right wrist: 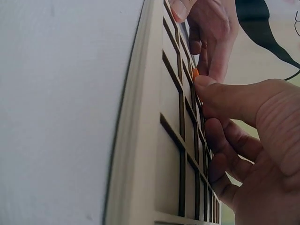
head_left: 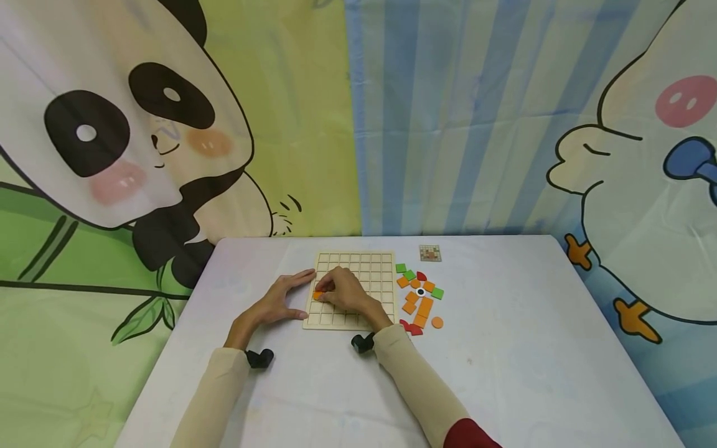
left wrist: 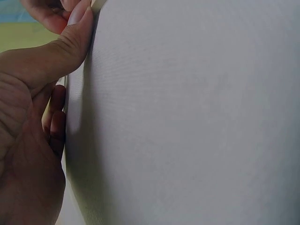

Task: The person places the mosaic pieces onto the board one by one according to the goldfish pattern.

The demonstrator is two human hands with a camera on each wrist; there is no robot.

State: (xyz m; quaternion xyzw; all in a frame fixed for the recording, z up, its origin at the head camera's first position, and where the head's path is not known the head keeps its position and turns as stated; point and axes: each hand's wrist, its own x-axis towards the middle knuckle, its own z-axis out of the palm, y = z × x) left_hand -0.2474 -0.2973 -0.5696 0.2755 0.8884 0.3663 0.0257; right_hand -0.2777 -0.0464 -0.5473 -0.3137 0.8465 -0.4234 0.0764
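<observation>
A pale wooden grid board (head_left: 384,261) lies on the white table. My right hand (head_left: 348,294) is over its left half and pinches a small orange tile (head_left: 317,295) at the left column of squares. In the right wrist view only a sliver of that orange tile (right wrist: 196,72) shows by the thumb tip. My left hand (head_left: 274,303) is spread at the board's left side, its thumb and fingertips touching the edge. Under my right hand, part of the grid is hidden.
Right of the board lie loose pieces: green tiles (head_left: 437,293), orange tiles (head_left: 426,307), red pieces (head_left: 416,330), an orange disc (head_left: 437,322) and a white disc with a dark centre (head_left: 421,292). A small patterned card (head_left: 430,252) sits behind them. A printed curtain (head_left: 448,124) hangs behind the table.
</observation>
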